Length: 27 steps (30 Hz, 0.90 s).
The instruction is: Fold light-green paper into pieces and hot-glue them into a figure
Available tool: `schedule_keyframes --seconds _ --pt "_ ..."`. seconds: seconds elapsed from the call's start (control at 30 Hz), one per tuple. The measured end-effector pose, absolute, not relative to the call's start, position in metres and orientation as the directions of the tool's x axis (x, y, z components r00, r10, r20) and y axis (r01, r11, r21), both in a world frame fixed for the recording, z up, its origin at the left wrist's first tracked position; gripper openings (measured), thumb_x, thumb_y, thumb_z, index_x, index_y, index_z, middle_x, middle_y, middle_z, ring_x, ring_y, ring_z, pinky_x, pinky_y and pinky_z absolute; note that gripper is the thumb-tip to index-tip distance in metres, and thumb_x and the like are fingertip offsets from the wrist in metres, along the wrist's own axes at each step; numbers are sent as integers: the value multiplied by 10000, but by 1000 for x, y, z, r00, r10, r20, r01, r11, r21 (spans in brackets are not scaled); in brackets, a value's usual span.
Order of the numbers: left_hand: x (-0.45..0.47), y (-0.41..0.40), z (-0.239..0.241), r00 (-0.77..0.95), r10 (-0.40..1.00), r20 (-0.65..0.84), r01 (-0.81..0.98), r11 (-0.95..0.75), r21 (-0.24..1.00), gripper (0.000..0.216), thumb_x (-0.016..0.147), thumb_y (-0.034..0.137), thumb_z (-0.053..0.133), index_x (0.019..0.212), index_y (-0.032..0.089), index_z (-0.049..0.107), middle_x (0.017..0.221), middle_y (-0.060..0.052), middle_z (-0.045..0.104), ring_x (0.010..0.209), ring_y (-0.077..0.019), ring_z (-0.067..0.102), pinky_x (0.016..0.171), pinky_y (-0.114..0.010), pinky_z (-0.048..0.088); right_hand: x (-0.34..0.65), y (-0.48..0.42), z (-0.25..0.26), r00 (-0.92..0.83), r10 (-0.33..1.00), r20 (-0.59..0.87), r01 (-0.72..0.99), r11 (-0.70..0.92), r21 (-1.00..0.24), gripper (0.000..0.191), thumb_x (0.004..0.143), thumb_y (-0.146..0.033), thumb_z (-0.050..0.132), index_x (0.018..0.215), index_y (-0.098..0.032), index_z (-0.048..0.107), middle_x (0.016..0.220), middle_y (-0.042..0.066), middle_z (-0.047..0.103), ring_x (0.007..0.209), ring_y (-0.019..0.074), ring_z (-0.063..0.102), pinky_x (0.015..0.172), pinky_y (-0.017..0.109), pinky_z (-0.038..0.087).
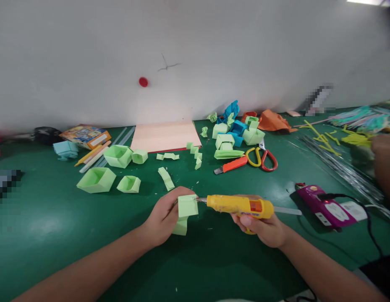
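My left hand (165,216) is closed around a folded light-green paper piece (186,210), held just above the green table (56,226). My right hand (265,228) grips a yellow glue gun (240,205) by its handle. The gun lies level and points left, its metal tip touching the right edge of the green paper. A clear glue stick pokes out of the gun's back end to the right.
Several green paper boxes (96,179) and strips lie at the left and middle. A pink sheet (165,135), an orange utility knife (231,165), scissors (264,157) and more folded paper sit behind. A purple glue gun (323,207) with a black cord lies at right, by another person's arm (385,163).
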State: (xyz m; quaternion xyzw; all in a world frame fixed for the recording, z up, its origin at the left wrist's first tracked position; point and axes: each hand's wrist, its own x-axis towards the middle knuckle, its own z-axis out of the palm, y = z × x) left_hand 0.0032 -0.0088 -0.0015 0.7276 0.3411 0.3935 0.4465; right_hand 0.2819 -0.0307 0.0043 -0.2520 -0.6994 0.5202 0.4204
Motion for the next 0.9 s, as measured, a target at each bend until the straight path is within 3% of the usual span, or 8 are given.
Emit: schedule_keyframes --seconds 0.9 --pt "4 -10 0 451 859 243 144 -339 930 308 1046 416 465 1111 182 655 1082 -96 673 983 -211 645 832 -305 509 283 -31 2 -515 798 314 -61 332 -941 294 993 -425 560 823 -186 593 643 -12 520 522 110 435 477 251 360"
